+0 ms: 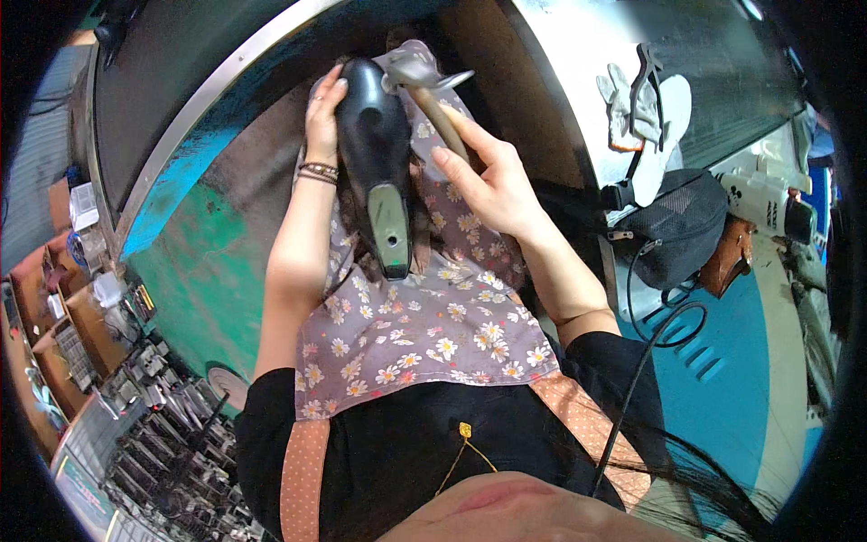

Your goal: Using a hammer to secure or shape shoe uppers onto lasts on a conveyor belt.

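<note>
A glossy black shoe upper stretched over a shoe last lies lengthwise over my lap, its toe pointing away from me. The last's flat greenish top, with a round hole, faces up at the near end. My left hand grips the left side of the toe, fingers wrapped over its edge. In my right hand is a hammer, held by its wooden handle. The metal hammer head, slightly blurred, is beside the toe on the right; whether it touches the shoe I cannot tell.
A flowered apron covers my lap. On the right are a pale glove, a black mesh bag, a brown leather shoe and a looping black cable. Wooden compartments and dark metal machinery are at left.
</note>
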`<state>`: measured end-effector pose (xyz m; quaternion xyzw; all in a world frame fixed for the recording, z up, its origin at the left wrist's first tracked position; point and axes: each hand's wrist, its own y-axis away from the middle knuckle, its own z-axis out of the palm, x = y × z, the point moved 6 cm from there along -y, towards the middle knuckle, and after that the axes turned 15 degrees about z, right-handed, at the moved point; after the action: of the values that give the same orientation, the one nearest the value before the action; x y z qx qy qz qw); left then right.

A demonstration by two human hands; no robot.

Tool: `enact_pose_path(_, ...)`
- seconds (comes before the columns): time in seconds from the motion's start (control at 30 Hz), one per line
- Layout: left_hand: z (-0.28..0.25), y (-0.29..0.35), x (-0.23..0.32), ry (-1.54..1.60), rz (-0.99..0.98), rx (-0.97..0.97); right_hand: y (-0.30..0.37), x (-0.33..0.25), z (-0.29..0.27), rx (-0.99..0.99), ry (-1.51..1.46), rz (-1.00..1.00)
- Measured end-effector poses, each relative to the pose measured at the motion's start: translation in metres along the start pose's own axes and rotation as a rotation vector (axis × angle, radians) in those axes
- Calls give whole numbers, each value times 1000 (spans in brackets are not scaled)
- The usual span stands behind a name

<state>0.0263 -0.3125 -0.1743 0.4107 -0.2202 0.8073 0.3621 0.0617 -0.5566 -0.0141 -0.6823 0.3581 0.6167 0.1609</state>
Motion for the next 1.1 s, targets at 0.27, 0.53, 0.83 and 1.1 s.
enact_pose_path(0.27, 34, -2, 21, -802, 420, -518, -9, -24, 39, -297, 195, -17)
enact_pose_path(0.53, -19, 60, 54, 144, -428, -214, -29, -56, 63, -385, 587, -107)
enact_pose_path(0.83, -14, 89, 53, -473, -360, -301, 19, -131, 73, -676, 801, -338)
enact_pose_path(1.1, -32, 101, 20, -216, -327, -91, 27, -171, 105, -909, 619, -604)
